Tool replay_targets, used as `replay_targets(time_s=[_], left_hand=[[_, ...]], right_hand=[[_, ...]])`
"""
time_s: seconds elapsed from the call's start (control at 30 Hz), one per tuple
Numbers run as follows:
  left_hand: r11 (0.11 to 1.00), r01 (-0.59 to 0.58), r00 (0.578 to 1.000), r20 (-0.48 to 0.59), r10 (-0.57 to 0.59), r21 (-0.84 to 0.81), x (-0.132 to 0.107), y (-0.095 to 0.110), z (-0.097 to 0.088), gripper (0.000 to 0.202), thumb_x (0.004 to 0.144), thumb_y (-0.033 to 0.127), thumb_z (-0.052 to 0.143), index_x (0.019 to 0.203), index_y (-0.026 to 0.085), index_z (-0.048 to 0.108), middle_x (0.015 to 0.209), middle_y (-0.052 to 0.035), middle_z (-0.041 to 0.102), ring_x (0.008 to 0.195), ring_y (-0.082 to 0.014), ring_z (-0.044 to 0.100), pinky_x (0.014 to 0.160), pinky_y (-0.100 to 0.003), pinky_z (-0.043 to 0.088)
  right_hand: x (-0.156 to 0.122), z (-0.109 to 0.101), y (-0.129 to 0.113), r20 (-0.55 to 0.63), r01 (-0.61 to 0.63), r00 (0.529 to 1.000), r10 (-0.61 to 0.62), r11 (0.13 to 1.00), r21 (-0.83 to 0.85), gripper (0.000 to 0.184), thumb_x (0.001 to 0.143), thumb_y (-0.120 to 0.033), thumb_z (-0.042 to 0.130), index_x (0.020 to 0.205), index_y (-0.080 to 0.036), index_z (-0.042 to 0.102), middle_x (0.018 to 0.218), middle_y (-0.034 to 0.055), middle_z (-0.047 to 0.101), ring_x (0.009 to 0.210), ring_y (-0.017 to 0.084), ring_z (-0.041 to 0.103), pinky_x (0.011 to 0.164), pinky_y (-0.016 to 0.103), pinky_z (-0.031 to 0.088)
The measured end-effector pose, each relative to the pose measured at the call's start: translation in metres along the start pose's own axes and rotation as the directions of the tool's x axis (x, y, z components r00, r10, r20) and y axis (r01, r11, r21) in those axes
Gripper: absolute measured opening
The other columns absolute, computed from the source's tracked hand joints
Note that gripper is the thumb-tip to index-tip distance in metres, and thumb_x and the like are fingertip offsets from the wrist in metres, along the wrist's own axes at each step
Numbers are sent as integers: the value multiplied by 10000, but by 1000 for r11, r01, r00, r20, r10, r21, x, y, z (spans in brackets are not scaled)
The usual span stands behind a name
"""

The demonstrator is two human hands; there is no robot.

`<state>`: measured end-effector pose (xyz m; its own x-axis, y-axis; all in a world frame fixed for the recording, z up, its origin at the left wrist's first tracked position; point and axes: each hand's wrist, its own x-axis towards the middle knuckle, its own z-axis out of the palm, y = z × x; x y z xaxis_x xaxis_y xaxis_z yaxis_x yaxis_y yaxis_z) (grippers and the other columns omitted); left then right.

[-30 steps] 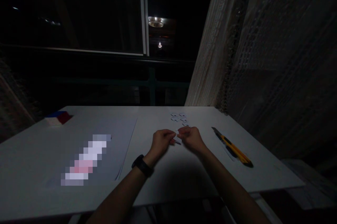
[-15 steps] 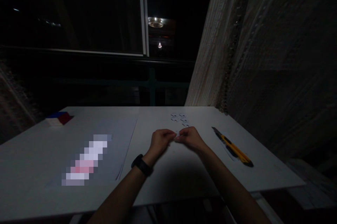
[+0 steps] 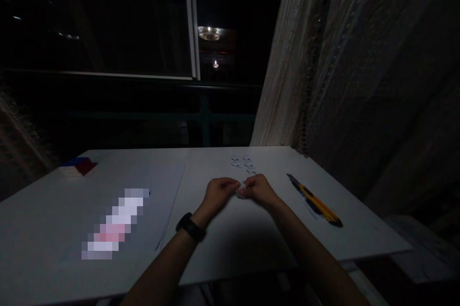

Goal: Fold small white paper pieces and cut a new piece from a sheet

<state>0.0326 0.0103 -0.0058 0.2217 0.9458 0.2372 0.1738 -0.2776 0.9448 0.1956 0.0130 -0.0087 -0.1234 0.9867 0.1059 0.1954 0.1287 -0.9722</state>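
Note:
My left hand (image 3: 220,194) and my right hand (image 3: 259,188) meet near the middle of the white table, fingertips closed in a pinch. Between them is a small piece of white paper (image 3: 242,185), mostly covered by the fingers. A dark watch is strapped round my left wrist. Just beyond my hands, several small paper pieces with dark marks (image 3: 236,159) lie in short rows. The nearest marked piece is close to my right hand's knuckles.
A yellow and black utility knife (image 3: 318,204) lies on the right with a paper strip beside it. White sheets (image 3: 167,200), partly blurred out, cover the left side. A colored cube (image 3: 77,167) stands at the far left. A curtain (image 3: 275,80) hangs behind the table.
The view has shifted slightly. Both hands stay together at nearly the same spot, and a little more of the white paper shows between the fingers.

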Motion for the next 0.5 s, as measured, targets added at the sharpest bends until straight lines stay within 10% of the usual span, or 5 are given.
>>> replay_targets(time_s=[0.5], left_hand=[[1000, 30, 997, -74, -31, -7, 1, 1, -3, 200, 604, 320, 692, 695, 143, 708, 672, -71, 692, 664, -198, 625, 646, -288, 459]], right_hand=[[-4, 3, -10, -20, 231, 971, -237, 961, -153, 233, 542, -299, 727, 721, -154, 688, 676, 41, 676, 666, 186, 605, 641, 301, 461]])
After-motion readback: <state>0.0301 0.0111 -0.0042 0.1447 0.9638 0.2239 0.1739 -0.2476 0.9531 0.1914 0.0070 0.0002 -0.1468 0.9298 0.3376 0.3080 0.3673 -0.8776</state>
